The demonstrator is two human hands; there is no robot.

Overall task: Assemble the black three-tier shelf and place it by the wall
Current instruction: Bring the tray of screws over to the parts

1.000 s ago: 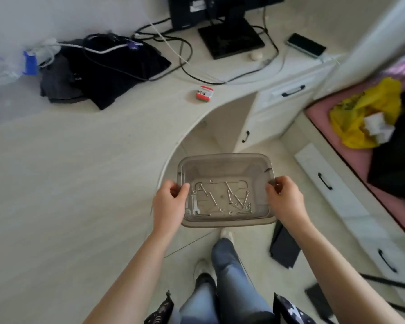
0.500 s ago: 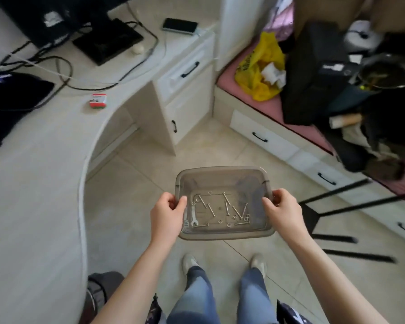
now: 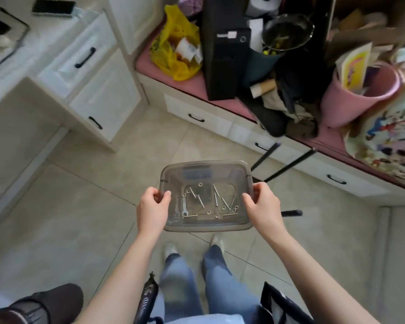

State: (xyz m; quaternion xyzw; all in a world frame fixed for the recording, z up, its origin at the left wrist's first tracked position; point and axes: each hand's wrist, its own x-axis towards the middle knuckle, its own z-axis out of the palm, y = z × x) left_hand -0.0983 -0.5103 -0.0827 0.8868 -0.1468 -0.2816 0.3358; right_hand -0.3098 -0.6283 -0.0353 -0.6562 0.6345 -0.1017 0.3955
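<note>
I carry a smoky clear plastic box [image 3: 205, 170] in front of me, above the tiled floor. My left hand [image 3: 152, 210] grips its left rim and my right hand [image 3: 263, 206] grips its right rim. Inside lie several screws and washers [image 3: 216, 198] and a small flat wrench [image 3: 184, 208]. Two thin black shelf rods [image 3: 288, 164] lean against the drawers under the bench. Another black piece [image 3: 291, 213] pokes out on the floor behind my right hand.
A white desk with drawers [image 3: 89, 90] stands at the left, a phone [image 3: 53, 7] on top. A pink-topped bench [image 3: 232, 106] carries a yellow bag [image 3: 175, 50], a black case [image 3: 222, 47] and a pink bucket [image 3: 358, 94]. My feet [image 3: 192, 247] stand on the tiles.
The view has swung right, from the desk to the bench and floor. Both hands keep the same hold on the box.
</note>
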